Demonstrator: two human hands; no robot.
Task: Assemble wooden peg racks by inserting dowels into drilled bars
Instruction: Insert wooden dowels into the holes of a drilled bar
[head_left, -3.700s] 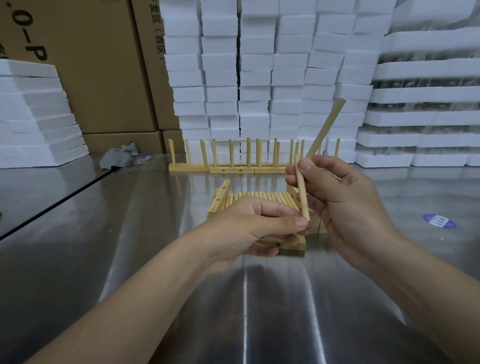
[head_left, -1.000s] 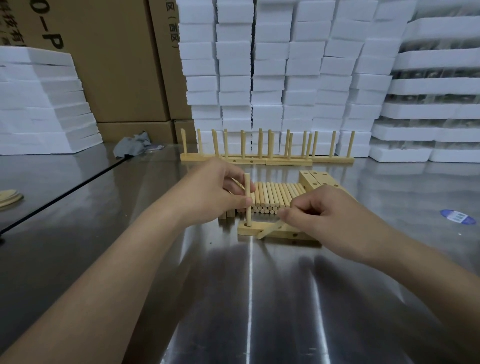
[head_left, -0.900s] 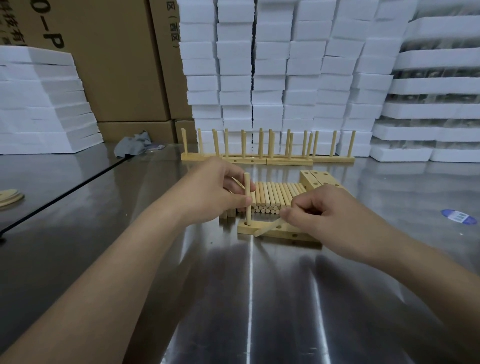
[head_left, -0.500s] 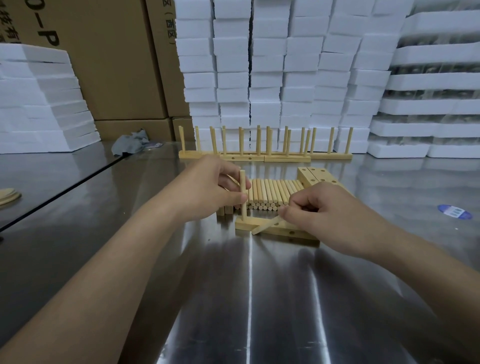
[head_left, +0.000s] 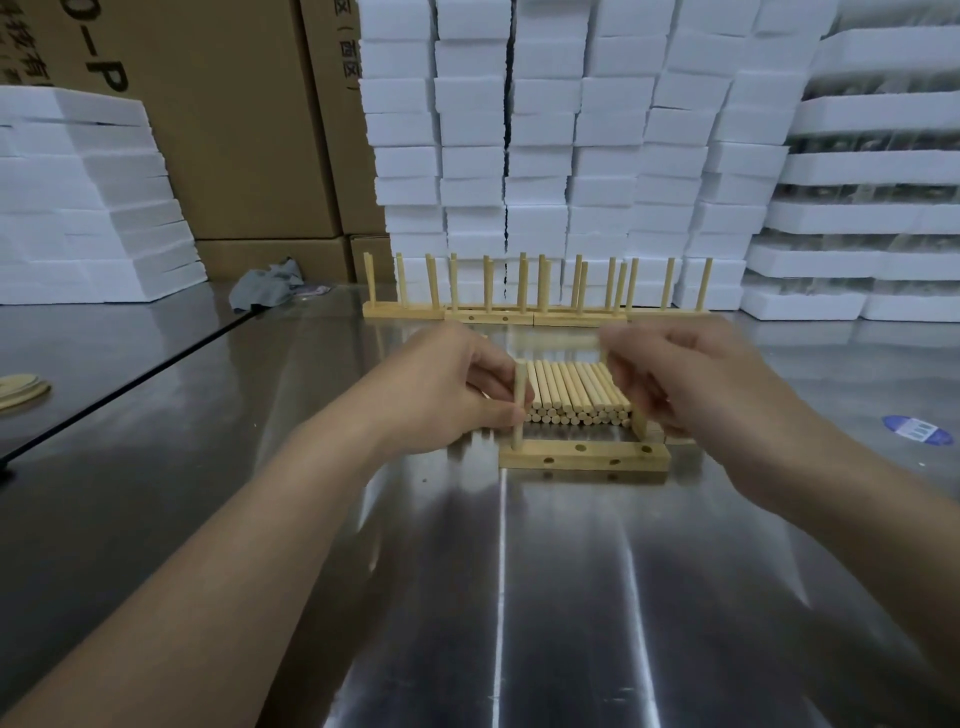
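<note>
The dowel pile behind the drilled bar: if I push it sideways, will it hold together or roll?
Likely it rolls apart: the dowels are round, stacked loose, and the steel table looks smooth. Each seems stiff and light, being short plain wood.

Even indoor light, streaky glare on steel table (head_left: 498, 597), right hand (head_left: 696, 384) motion-blurred, wide-angle edge bowing

Reflective steel tabletop (head_left: 498, 597), stacks of white foam blocks (head_left: 540, 156) behind, brown cardboard boxes (head_left: 234, 130) at left.
</note>
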